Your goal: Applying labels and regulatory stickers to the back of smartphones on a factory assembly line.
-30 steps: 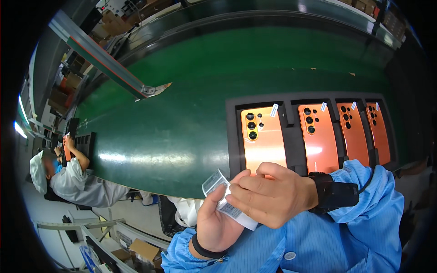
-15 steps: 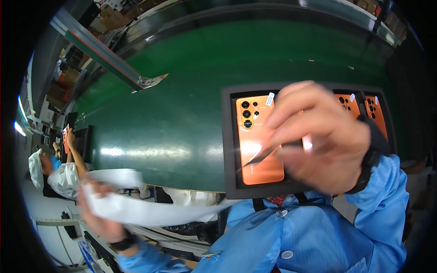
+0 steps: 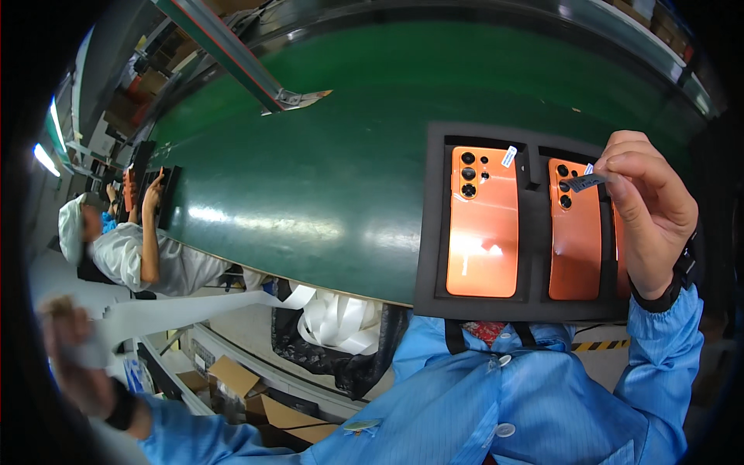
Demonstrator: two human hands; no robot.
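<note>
My right hand (image 3: 651,205) is closed in a pinch on a small grey printed label (image 3: 586,183), held over the upper part of an orange phone (image 3: 575,248). That phone lies camera side up in a dark foam tray (image 3: 432,232), beside another orange phone (image 3: 483,248) with a small white tag near its cameras. A third phone is mostly hidden behind my hand. Far to the left, my left hand (image 3: 77,356) is blurred by motion and closed on a white paper-like strip (image 3: 186,311), which stretches toward a heap of the same strip.
The tray rests on a green worktable (image 3: 263,178). Loose white strip (image 3: 341,322) lies in a black bag (image 3: 291,341) below its front edge. A metal post (image 3: 225,54) rises at the back left. A co-worker in white (image 3: 128,252) handles an orange phone. Cardboard boxes (image 3: 232,377) stand lower left.
My left hand has moved farther left and down, drawing the strip out. The right hand has risen to the right with the label, uncovering the first phone. The view has shifted left.
</note>
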